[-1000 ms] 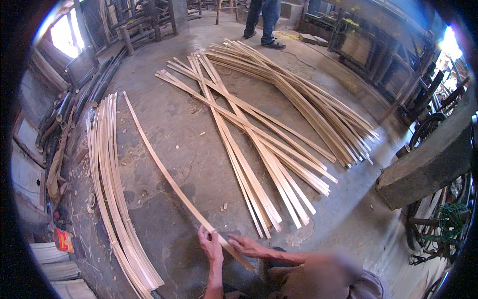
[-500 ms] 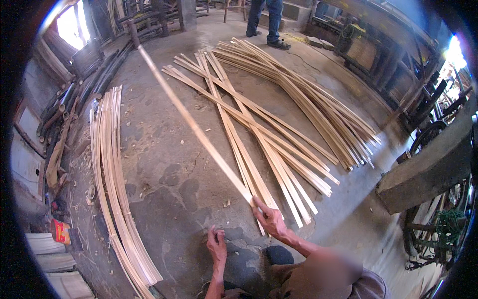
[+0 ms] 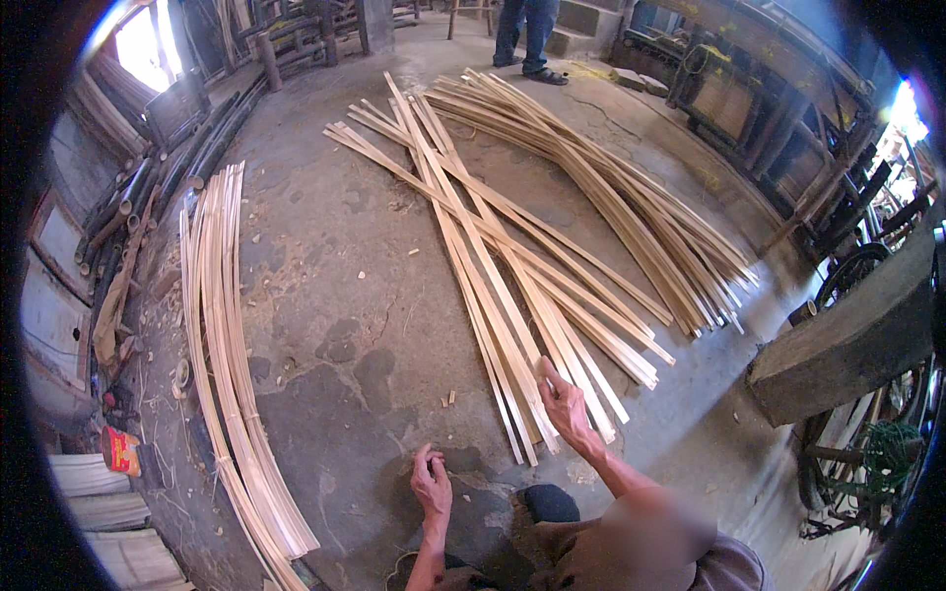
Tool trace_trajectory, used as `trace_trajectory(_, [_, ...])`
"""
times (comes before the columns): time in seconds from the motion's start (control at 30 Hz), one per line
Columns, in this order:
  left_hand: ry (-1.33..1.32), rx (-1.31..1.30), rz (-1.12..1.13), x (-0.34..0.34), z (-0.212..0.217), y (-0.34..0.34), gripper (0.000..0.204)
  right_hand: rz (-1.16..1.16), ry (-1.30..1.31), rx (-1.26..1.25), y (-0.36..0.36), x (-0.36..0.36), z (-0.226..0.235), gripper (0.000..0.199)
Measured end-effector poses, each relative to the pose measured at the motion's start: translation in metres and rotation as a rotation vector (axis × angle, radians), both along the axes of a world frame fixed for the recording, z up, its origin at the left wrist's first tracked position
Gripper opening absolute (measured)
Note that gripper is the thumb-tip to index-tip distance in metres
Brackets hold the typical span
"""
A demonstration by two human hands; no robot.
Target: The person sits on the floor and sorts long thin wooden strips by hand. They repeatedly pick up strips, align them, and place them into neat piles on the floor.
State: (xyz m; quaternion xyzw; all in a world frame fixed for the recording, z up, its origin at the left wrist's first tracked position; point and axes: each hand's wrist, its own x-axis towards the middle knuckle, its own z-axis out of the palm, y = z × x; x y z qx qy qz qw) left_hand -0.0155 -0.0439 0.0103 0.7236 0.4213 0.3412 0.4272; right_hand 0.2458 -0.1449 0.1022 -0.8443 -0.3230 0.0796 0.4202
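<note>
I see the near ends of the crossed bamboo strips (image 3: pixel 512 325) fanning across the concrete floor (image 3: pixel 335 295), their tips just under my right hand (image 3: pixel 565 402), fingers loosely spread and touching them. My left hand (image 3: pixel 431 486) hovers empty, fingers curled (over bare floor). Open floor separates this pile from the curved strip bundle (image 3: pixel 222 335) at the left.

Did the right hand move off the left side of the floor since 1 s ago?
Yes. The right hand has swung rightward, away from the left hand, and now rests over the near ends of the crossed pile of bamboo strips.
</note>
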Motion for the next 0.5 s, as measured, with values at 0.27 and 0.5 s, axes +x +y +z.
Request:
trace_trajectory(0.27, [0.062, -0.015, 0.019, -0.004, -0.002, 0.000, 0.025, -0.108, 0.226, -0.044, -0.003, 0.005, 0.005, 0.044])
trace_trajectory(0.5, [0.060, 0.052, 0.012, -0.005, 0.000, -0.001, 0.026, -0.085, 0.126, -0.089, -0.007, 0.008, 0.008, 0.042])
